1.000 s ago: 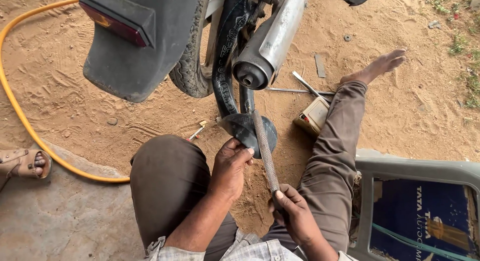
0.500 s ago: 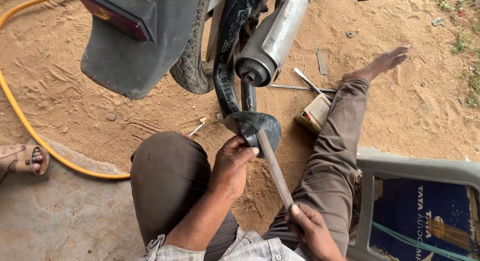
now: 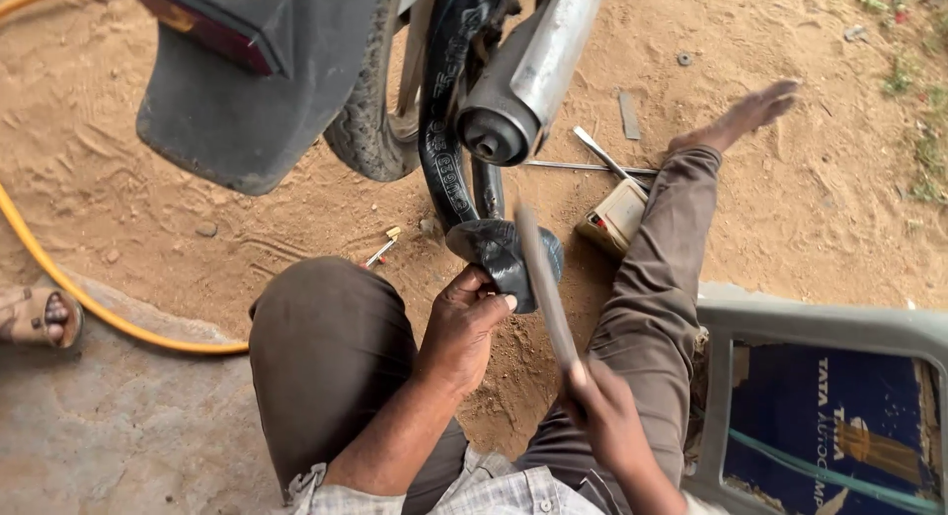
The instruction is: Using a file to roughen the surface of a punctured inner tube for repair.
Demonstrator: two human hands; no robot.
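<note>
seated on sandy ground behind rear of motorcycle, legs spread in brown trousers. left hand (image 3: 464,322) clenched on folded section of black inner tube (image 3: 502,253), thumb on top, pinning it just below exhaust pipe (image 3: 523,76). tube hanging down out of rear tyre (image 3: 370,130), loop ending at the gripped fold between the knees. right hand (image 3: 602,411) wrapped around lower end of long flat file (image 3: 545,283), blade angled up-left, upper part laid across the tube fold, touching it. file and right hand motion-blurred. dark mudguard (image 3: 237,90) with red tail light upper left. yellow hose (image 3: 89,298) curving over sand and concrete slab on left. small cream box (image 3: 614,217) beside right knee, metal rod (image 3: 583,166) and flat lever on sand just behind it. small yellow-tipped tool (image 3: 380,250) on sand near left knee. grey plastic crate (image 3: 820,327) lower right. another person's sandalled foot (image 3: 35,316) at left edge.
</note>
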